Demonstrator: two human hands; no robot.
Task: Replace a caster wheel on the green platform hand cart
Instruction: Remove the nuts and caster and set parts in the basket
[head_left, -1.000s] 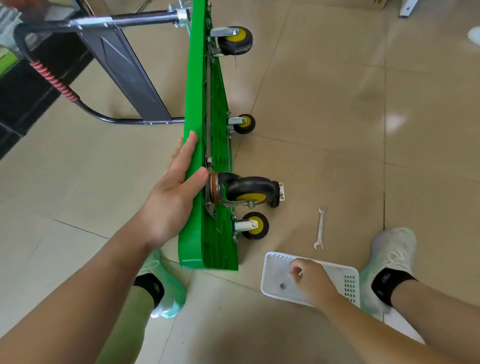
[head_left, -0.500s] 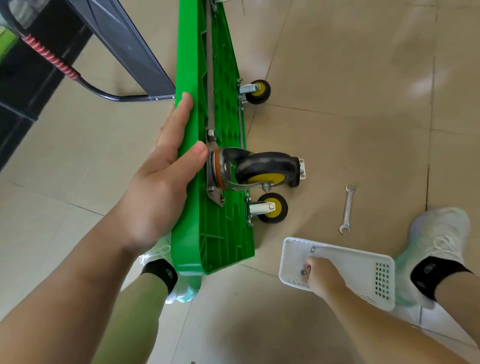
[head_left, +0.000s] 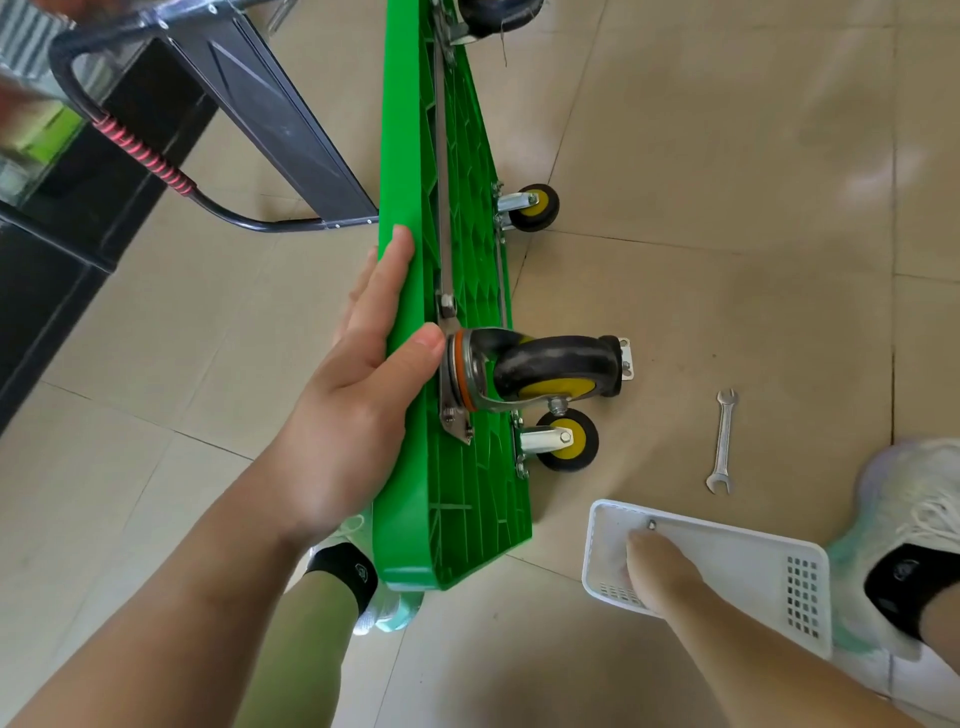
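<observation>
Cart: green plastic platform hand cart (head_left: 470, 499) stands on its long edge on the beige tiled floor (head_left: 727, 208), ribbed underside facing right.
Handle: black tubular handle with a red wrapped grip (head_left: 140, 150) juts out to the left, beside a dark grey panel (head_left: 270, 114).
Large caster: black swivel caster wheel with a yellow hub (head_left: 556, 371) sits with its metal mounting plate against the underside near the upper edge, wheel pointing right.
Small wheels: two small black-and-yellow wheels on the lower edge, one just under the large caster (head_left: 566, 441), one further along (head_left: 535, 207).
Far wheel: another black wheel (head_left: 493, 15) is cut off by the top of the frame.
Left hand: left hand (head_left: 358, 415) clasps the cart's upper edge, fingers laid straight along the deck side, thumb pressed over the edge just beside the mounting plate.
Right hand: right hand (head_left: 654, 566) reaches into the white perforated plastic basket (head_left: 802, 597) on the floor. It is blurred; whether it holds anything cannot be told.
Fastener: small metal fastener (head_left: 651, 525) lies in the basket at the fingertips.
Tool: silver open-ended spanner (head_left: 723, 441) lies on the floor between the basket and the large caster.
Footing: pale trainers, one under the cart's near end (head_left: 395, 613), one right of the basket (head_left: 914, 509).
</observation>
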